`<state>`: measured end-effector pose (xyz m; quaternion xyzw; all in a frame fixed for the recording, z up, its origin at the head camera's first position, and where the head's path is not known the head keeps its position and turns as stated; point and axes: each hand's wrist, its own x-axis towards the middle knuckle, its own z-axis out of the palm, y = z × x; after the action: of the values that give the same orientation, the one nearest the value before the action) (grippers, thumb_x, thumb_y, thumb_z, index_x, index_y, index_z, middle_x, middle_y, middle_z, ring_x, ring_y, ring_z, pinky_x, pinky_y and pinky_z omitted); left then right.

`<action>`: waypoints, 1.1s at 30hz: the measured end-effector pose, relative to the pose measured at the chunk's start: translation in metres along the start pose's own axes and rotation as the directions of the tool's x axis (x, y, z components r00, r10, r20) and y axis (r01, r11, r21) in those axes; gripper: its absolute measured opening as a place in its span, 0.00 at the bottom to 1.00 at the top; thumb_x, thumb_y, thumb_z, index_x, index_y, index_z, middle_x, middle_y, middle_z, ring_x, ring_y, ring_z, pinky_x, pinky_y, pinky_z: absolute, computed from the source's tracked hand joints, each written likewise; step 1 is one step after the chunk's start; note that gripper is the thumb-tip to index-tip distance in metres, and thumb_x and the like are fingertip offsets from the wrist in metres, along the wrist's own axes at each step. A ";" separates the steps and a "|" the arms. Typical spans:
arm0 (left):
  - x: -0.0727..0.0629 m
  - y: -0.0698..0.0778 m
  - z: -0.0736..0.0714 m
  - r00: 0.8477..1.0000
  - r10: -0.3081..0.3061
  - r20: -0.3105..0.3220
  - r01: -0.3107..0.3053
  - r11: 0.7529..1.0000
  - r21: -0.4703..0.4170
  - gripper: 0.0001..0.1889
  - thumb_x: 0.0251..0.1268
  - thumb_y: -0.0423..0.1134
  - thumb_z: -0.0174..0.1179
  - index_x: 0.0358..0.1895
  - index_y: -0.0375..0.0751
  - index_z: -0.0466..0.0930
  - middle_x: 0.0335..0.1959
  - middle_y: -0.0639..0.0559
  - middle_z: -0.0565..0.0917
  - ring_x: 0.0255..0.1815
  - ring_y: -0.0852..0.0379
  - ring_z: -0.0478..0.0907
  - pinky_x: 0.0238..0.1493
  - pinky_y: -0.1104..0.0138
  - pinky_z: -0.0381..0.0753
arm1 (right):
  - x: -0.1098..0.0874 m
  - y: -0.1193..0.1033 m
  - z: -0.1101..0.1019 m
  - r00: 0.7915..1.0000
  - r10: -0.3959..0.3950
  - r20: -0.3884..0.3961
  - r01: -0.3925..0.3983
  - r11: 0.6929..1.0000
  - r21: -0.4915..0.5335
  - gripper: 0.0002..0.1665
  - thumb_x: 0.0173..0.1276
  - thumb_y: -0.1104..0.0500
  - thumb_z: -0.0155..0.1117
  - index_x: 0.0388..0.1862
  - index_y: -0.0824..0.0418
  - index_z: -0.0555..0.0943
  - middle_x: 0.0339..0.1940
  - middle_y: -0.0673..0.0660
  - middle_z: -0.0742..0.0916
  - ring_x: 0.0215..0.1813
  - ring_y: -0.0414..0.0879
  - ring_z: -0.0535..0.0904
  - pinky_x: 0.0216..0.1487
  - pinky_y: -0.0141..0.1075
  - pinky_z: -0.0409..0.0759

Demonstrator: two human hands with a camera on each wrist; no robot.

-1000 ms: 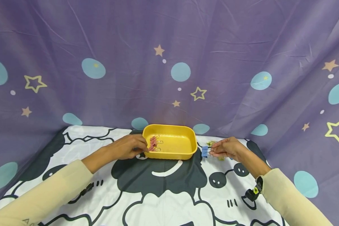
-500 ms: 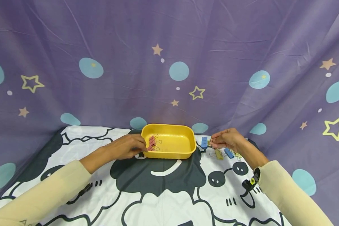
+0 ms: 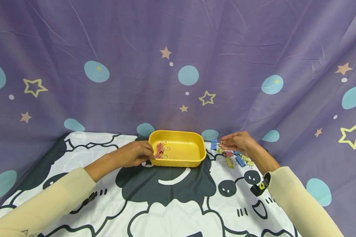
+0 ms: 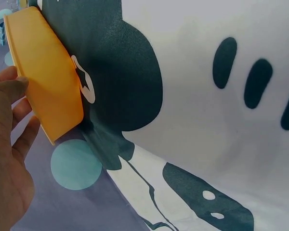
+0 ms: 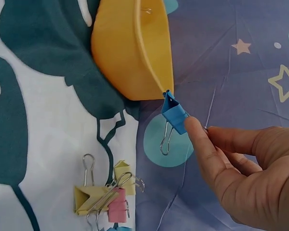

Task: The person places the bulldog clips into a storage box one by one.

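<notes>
Fingers of the right hand (image 3: 238,143) pinch a small blue metal binder clip with silver wire handles (image 3: 214,144), apparently by one handle (the fingertips hide part of the hold). The clip seems to hang above the worktop, which is spread with a black-and-white cartoon-printed cloth (image 3: 166,223). What matters most in space is the sideways gap: the long yellow plastic tray with rounded corners (image 3: 178,163) lies to the left of the clip, just beside it and apart in the head view. The tray's long axis runs left to right, so its right end is the nearer one, and the right hand is the closer of the two to the clip. The left hand (image 3: 134,153) grips the rim at the opposite end. Beside it, inside the tray, sit pink metal binder clips (image 3: 159,150). Loose yellow, pink and blue binder clips (image 3: 241,161) lie near the right hand.
</notes>
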<state>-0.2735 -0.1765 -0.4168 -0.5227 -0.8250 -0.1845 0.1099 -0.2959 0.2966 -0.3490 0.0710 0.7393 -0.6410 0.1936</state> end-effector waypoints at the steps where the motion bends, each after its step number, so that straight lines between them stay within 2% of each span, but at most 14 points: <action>1: 0.000 0.000 0.000 1.000 0.000 0.002 0.000 1.000 0.000 0.12 0.67 0.24 0.75 0.46 0.45 0.98 0.47 0.55 0.93 0.53 0.56 0.88 0.57 0.56 0.91 | 0.001 0.000 0.000 1.000 -0.003 -0.003 0.003 1.000 0.004 0.21 0.84 0.75 0.58 0.71 0.79 0.79 0.42 0.59 0.97 0.43 0.45 0.97 0.56 0.39 0.94; 4: 0.001 -0.001 0.001 1.000 -0.002 0.008 0.002 1.000 0.000 0.12 0.67 0.25 0.75 0.46 0.45 0.98 0.47 0.55 0.94 0.53 0.56 0.88 0.58 0.56 0.91 | 0.003 -0.002 0.002 1.000 -0.015 -0.006 0.015 1.000 0.009 0.28 0.83 0.73 0.61 0.78 0.80 0.74 0.44 0.58 0.97 0.45 0.46 0.97 0.57 0.40 0.94; 8: 0.001 -0.001 0.001 1.000 -0.003 0.011 0.003 1.000 -0.003 0.12 0.67 0.25 0.75 0.46 0.45 0.98 0.47 0.55 0.94 0.53 0.56 0.88 0.58 0.56 0.91 | 0.005 -0.006 0.008 1.000 -0.028 0.007 0.028 1.000 0.012 0.32 0.82 0.73 0.64 0.81 0.80 0.70 0.46 0.59 0.97 0.46 0.46 0.97 0.57 0.39 0.94; 15: 0.001 -0.001 0.002 1.000 0.001 0.009 -0.001 1.000 -0.001 0.11 0.66 0.25 0.76 0.46 0.44 0.98 0.47 0.54 0.94 0.53 0.55 0.88 0.57 0.55 0.91 | 0.007 -0.012 0.024 0.999 -0.041 0.029 0.041 0.999 0.009 0.30 0.84 0.73 0.61 0.81 0.80 0.71 0.46 0.59 0.97 0.46 0.46 0.97 0.58 0.40 0.94; 22: 0.001 -0.001 0.001 1.000 -0.014 0.012 0.014 1.000 0.005 0.12 0.66 0.25 0.76 0.46 0.45 0.98 0.47 0.55 0.94 0.53 0.55 0.88 0.58 0.55 0.91 | 0.012 -0.019 0.041 0.998 -0.051 0.035 0.051 0.999 -0.005 0.28 0.83 0.74 0.61 0.79 0.80 0.73 0.62 0.71 0.92 0.51 0.49 0.97 0.65 0.46 0.91; 26: 0.001 0.000 0.000 1.000 -0.019 0.011 0.019 1.000 0.003 0.13 0.66 0.25 0.76 0.47 0.45 0.98 0.47 0.55 0.94 0.53 0.55 0.88 0.58 0.54 0.91 | 0.013 -0.021 0.051 0.998 -0.049 0.031 0.050 0.999 -0.009 0.25 0.81 0.74 0.64 0.74 0.78 0.78 0.67 0.74 0.89 0.49 0.50 0.97 0.63 0.45 0.92; 29: 0.001 0.000 -0.001 1.000 -0.022 0.013 0.022 1.000 0.002 0.13 0.66 0.24 0.76 0.47 0.45 0.98 0.47 0.55 0.94 0.53 0.55 0.88 0.58 0.54 0.91 | 0.015 -0.022 0.057 0.998 -0.048 0.032 0.048 0.999 0.005 0.24 0.80 0.76 0.65 0.71 0.78 0.80 0.63 0.75 0.91 0.48 0.51 0.97 0.60 0.44 0.94; 33: 0.003 0.000 -0.002 1.000 -0.024 0.020 0.024 1.000 0.004 0.13 0.65 0.24 0.76 0.47 0.45 0.98 0.47 0.54 0.94 0.53 0.55 0.88 0.57 0.55 0.91 | 0.018 -0.021 0.064 0.999 -0.044 0.031 0.044 0.999 0.000 0.25 0.79 0.76 0.65 0.73 0.80 0.79 0.52 0.69 0.96 0.46 0.50 0.97 0.57 0.43 0.94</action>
<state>-0.2744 -0.1748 -0.4144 -0.5145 -0.8326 -0.1790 0.1002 -0.3070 0.2284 -0.3434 0.0447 0.7379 -0.6458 0.1908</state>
